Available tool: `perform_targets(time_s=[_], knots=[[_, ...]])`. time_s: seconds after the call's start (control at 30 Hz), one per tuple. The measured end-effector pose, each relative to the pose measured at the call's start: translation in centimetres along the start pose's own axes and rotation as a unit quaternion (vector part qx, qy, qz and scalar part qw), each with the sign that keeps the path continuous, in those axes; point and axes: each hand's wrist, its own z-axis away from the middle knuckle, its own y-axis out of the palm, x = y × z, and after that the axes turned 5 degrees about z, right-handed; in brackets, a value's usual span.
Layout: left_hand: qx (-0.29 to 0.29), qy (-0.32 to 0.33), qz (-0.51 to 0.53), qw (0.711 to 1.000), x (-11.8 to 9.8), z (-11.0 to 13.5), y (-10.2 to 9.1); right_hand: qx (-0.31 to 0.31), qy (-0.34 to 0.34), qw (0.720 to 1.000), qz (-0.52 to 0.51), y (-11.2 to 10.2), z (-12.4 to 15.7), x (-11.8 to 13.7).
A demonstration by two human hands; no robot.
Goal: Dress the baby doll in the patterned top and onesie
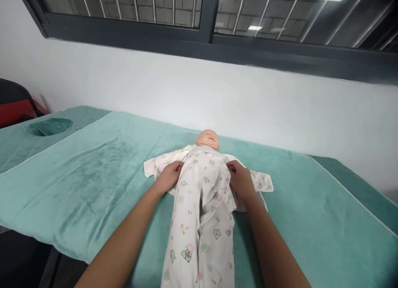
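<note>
A baby doll (pixel 207 139) lies face up with its head toward the wall. Its white patterned baby shirt (pixel 262 181) has both sleeves spread out to the sides. White baby pants (pixel 205 192) printed with small animals lie over the doll's front, and their legs stretch toward me. My left hand (pixel 169 175) pinches the left edge of the pants near the top. On the opposite edge, my right hand (pixel 241 178) has its fingers closed on the pants. The fabric hides the doll's body and limbs.
Under the doll is a massage bed with a green plush cover (pixel 102 172), with a face hole (pixel 51 126) at its left end. A white wall (pixel 149 89) and a barred window stand behind. A red and black chair (pixel 15 103) is at far left.
</note>
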Motion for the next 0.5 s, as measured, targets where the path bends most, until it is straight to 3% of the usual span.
perform_targets(time_s=[0.1,0.23,0.37,0.5], knots=[[0.097,-0.05,0.089,0.99,-0.3,0.3,-0.4,0.115,0.018,0.992,-0.043,-1.0,0.2,-0.6],[0.162,-0.08,0.16,0.97,-0.8,0.4,-0.6,0.21,0.036,0.961,-0.177,-1.7,0.8,-0.2],[0.172,-0.08,0.189,0.964,-0.8,0.5,-0.5,0.24,0.084,0.924,-0.287,-1.8,1.1,0.2],[0.143,-0.075,0.207,0.965,-0.5,0.7,-0.1,0.262,0.119,0.904,-0.317,-1.6,1.0,0.2]])
